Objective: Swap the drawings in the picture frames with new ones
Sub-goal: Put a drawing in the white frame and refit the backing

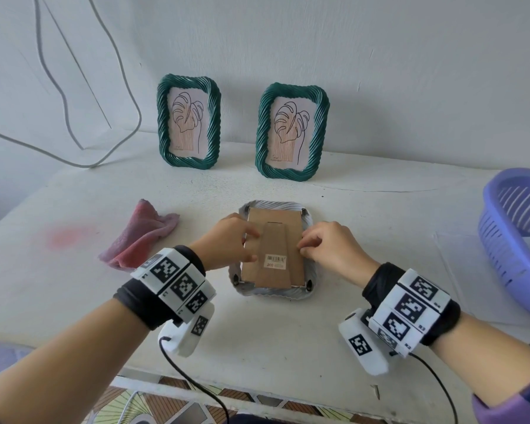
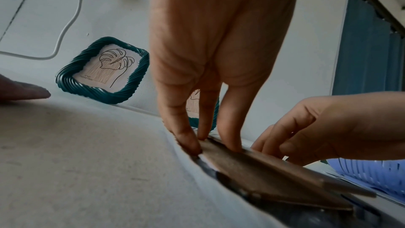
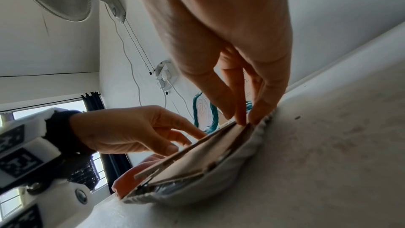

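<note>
Both wrists, nearest of all, wear black bands carrying white blocks printed with black square markers. Ahead of them a white frame [image 1: 309,220] lies face down on the bench [image 1: 364,215], its brown cardboard backing [image 1: 274,240] turned up, with a barcode sticker [image 1: 276,261] near the close end and a cardboard stand flap running down the middle.

On the backing's left edge sits the left hand [image 1: 230,243]; the fingers [image 2: 230,124] run down nearly straight and their tips press on the cardboard and on the edge where it meets the frame. That grip is a flat press, with nothing closed round.

Over on the right edge is the right hand [image 1: 331,247]. Its fingertips [image 3: 266,103] come together at the seam between cardboard and frame rim; whether they actually pinch the edge or only bear on it I cannot tell.

Against the wall at the back stand two green twisted-rope frames, the left one [image 1: 189,122] and the right one [image 1: 292,131], each upright and showing a leaf line drawing. A pink cloth [image 1: 141,237] lies crumpled left of the white frame, apart from it. To the far right sits a lilac slatted basket [image 1: 514,240], and a white cable [image 1: 117,56] loops down the wall on the left.
</note>
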`<action>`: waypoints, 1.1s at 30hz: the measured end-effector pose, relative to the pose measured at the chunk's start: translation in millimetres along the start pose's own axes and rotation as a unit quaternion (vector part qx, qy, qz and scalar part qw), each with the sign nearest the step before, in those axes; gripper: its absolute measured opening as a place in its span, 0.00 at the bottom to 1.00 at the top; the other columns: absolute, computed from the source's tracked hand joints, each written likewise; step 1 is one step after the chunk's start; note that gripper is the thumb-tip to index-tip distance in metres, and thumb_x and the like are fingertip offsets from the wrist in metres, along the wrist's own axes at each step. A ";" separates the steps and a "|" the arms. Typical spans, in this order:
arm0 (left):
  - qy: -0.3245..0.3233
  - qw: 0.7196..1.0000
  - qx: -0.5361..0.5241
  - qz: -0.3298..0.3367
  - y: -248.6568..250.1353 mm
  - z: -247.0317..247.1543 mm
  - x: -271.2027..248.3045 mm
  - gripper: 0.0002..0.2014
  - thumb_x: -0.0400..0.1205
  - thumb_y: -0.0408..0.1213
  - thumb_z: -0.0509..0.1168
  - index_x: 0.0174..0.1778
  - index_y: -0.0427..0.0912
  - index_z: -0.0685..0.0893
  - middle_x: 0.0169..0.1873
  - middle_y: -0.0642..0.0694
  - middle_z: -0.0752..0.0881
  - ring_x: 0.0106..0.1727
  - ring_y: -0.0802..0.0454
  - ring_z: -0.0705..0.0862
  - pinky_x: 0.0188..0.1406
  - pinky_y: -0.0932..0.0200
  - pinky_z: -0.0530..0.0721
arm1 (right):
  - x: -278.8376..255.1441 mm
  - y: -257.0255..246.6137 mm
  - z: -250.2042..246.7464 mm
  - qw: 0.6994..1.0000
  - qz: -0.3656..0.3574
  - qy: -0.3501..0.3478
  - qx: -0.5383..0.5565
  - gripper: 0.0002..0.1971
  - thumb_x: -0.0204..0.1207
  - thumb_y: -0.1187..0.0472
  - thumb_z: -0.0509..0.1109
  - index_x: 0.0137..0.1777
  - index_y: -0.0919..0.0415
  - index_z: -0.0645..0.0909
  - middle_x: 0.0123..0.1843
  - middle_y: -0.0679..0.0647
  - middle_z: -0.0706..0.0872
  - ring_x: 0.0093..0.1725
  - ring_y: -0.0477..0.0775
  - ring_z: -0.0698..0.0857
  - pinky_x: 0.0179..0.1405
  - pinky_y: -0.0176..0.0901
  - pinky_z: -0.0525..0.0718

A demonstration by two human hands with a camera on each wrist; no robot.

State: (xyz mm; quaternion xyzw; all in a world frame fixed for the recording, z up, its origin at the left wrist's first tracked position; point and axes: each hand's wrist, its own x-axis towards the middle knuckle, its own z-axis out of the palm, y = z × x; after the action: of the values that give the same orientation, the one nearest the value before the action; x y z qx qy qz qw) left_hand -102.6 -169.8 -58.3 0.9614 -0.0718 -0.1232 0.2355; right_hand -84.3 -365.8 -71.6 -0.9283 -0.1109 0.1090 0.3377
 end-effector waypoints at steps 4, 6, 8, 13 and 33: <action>0.004 1.000 0.016 0.005 -1.6 -0.4 4.6 0.22 0.72 0.38 0.73 0.63 0.43 0.81 0.62 0.41 0.77 0.53 0.55 0.71 0.57 0.62 0.71 | 1.4 -0.2 -1.1 1.000 -0.001 -0.009 -0.003 0.08 0.71 0.68 0.72 0.49 0.64 0.89 0.55 0.56 0.88 0.55 0.50 0.83 0.49 0.28 0.71; 0.011 1.000 0.020 0.006 -0.5 -1.7 6.6 0.23 0.71 0.40 0.73 0.63 0.44 0.80 0.67 0.43 0.72 0.62 0.51 0.71 0.63 0.62 0.68 | 2.4 0.2 -3.4 1.000 -0.002 -0.012 -0.004 0.07 0.71 0.68 0.73 0.48 0.63 0.88 0.52 0.56 0.88 0.48 0.48 0.82 0.42 0.27 0.72; 0.013 1.000 0.024 0.015 3.5 -3.6 8.7 0.28 0.71 0.41 0.74 0.67 0.43 0.76 0.72 0.44 0.67 0.72 0.47 0.65 0.70 0.57 0.64 | 5.0 1.0 -8.3 1.000 -0.003 -0.005 -0.007 0.07 0.71 0.69 0.72 0.48 0.63 0.88 0.50 0.57 0.88 0.44 0.46 0.79 0.32 0.23 0.71; -0.043 0.996 0.061 0.053 17.3 -6.7 19.5 0.39 0.71 0.45 0.74 0.76 0.43 0.65 0.79 0.46 0.59 0.79 0.48 0.57 0.77 0.55 0.57 | 19.5 2.8 -20.6 0.999 -0.011 0.033 -0.036 0.15 0.72 0.67 0.72 0.59 0.64 0.84 0.59 0.58 0.85 0.52 0.53 0.82 0.48 0.30 0.72; -0.069 0.987 0.104 0.098 10.2 3.9 31.4 0.42 0.69 0.51 0.74 0.77 0.44 0.63 0.80 0.49 0.58 0.79 0.52 0.55 0.72 0.65 0.51 | 41.5 11.0 -13.5 0.999 -0.004 -0.029 -0.044 0.28 0.67 0.64 0.78 0.68 0.67 0.77 0.52 0.56 0.68 0.52 0.57 0.74 0.49 0.37 0.68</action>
State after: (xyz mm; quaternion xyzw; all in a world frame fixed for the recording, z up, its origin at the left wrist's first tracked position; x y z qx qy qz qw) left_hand -74.4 -186.6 -63.3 0.9583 -0.1937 -0.1572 0.1396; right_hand -39.7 -370.5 -73.9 -0.9383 -0.1289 0.1293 0.2939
